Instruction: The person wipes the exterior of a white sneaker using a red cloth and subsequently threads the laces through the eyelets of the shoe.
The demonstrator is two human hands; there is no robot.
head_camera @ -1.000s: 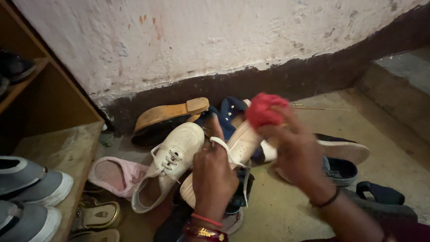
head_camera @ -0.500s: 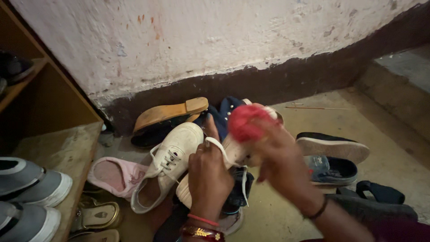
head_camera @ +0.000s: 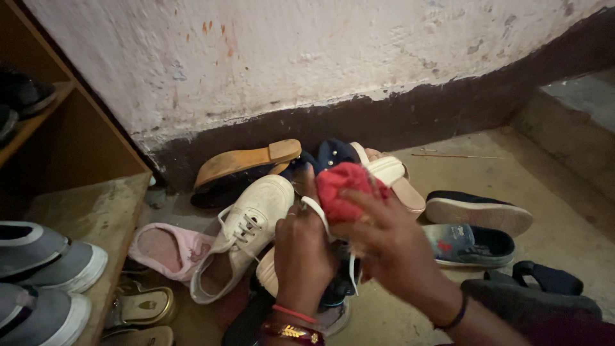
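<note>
A home's shoe corner, wooden shoe rack (head_camera: 96, 211) with grey sneakers (head_camera: 45, 256) at nine o'clock; mixed footwear heaped on concrete floor (head_camera: 551, 237); peeling whitewashed wall (head_camera: 307, 51) at twelve o'clock

packages: none showing | signs, screens: none showing | labels: a small red patch — possibly a label — sitting inside the blue shoe (head_camera: 471, 245)

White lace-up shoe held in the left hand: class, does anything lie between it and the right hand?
Yes: a crumpled red cloth. The right hand presses it against the white lace-up shoe that the left hand grips; no other thing shows between them.
</note>
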